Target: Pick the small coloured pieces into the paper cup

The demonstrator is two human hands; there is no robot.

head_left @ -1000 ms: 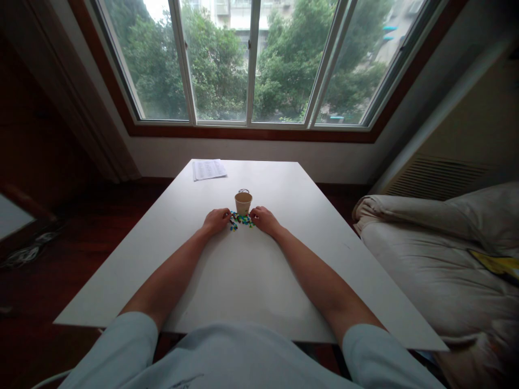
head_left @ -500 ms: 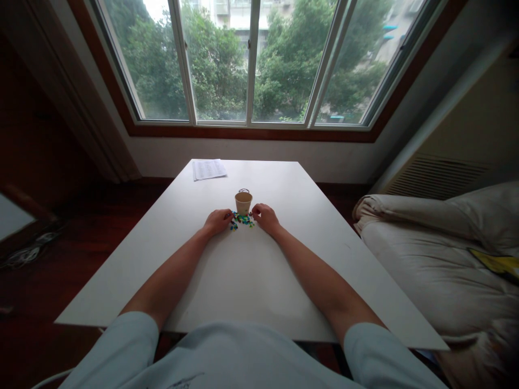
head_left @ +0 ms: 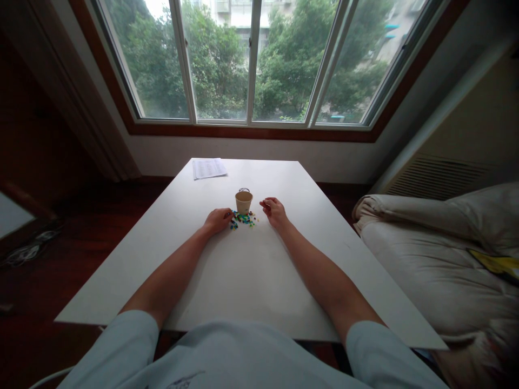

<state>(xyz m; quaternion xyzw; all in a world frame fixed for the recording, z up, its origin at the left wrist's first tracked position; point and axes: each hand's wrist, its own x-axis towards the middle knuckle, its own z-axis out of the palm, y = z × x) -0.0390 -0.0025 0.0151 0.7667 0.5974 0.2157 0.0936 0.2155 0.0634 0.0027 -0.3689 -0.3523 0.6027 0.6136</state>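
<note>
A brown paper cup (head_left: 244, 203) stands upright on the white table (head_left: 247, 270). Small loose pieces (head_left: 244, 219) in blue, green, yellow and dark colours lie scattered at its near side; they are too small to name. At the left edge of this pile rests my left hand (head_left: 218, 220), fingers pinched together, and what is between them is hidden. My right hand (head_left: 276, 212) is to the right of the cup, apart from it and from the pile. Its thumb and fingertips are closed in a pinch, with perhaps a tiny dark piece at the tips.
Printed paper sheets (head_left: 210, 168) lie at the table's far left corner. Behind the cup is a thin dark loop (head_left: 244, 190). A beige padded sofa (head_left: 438, 259) stands along the right side. Cables (head_left: 30, 251) lie on the floor at left, and a window is beyond the table.
My right hand has moved from the pile's right edge away to the right and slightly farther forward, with its fingers still pinched. The left hand stays nearly in place.
</note>
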